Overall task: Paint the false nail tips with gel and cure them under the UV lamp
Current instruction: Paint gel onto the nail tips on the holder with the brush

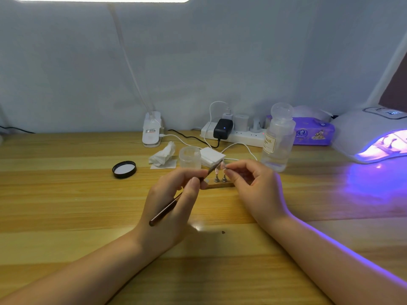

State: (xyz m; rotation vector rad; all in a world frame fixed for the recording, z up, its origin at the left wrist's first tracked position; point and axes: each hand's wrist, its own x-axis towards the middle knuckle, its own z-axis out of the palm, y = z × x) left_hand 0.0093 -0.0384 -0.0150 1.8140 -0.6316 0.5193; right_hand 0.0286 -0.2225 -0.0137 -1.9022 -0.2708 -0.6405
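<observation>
My left hand [176, 194] pinches a thin brown brush [167, 208] between thumb and fingertips, its tip angled up toward a nail tip [222, 165]. My right hand [253, 183] curls in with thumb and forefinger closed on that small nail tip (too tiny to tell how much gel is on it). Just below, more tips stand on little metal stands [220, 178] on a wooden strip. Behind them sit an open clear jar [189, 158], a pad stack [212, 156] and a clear bottle [278, 137]. The jar's black lid [124, 169] lies to the left on the wooden table [66, 194]. Far right, the UV lamp [372, 137] glows violet.
</observation>
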